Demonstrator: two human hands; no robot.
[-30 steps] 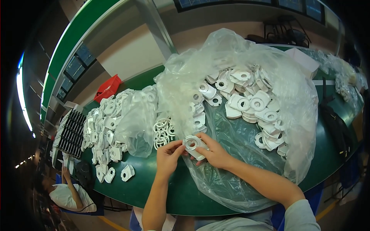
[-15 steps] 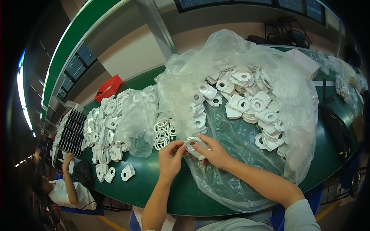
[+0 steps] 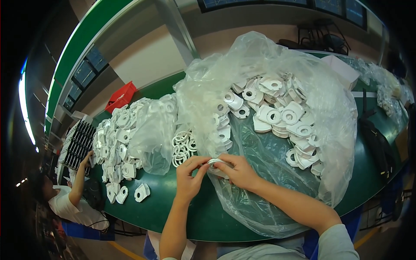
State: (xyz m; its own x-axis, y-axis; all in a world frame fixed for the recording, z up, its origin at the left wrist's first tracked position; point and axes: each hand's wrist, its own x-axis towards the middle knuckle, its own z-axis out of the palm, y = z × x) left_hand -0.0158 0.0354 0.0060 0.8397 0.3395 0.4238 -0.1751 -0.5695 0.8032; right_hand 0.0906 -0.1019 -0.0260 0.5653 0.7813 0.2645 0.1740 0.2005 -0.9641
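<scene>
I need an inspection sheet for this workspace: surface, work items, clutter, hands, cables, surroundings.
Surface: green table.
Work items: held white part; white rings; left pile of white parts; right pile of white parts on clear plastic sheeting.
Clutter: red bin; dark item at right.
Hands: left hand at held part's left edge; right hand grips it.
Cables: nothing seen for certain.
Surroundings: co-worker at left.
</scene>
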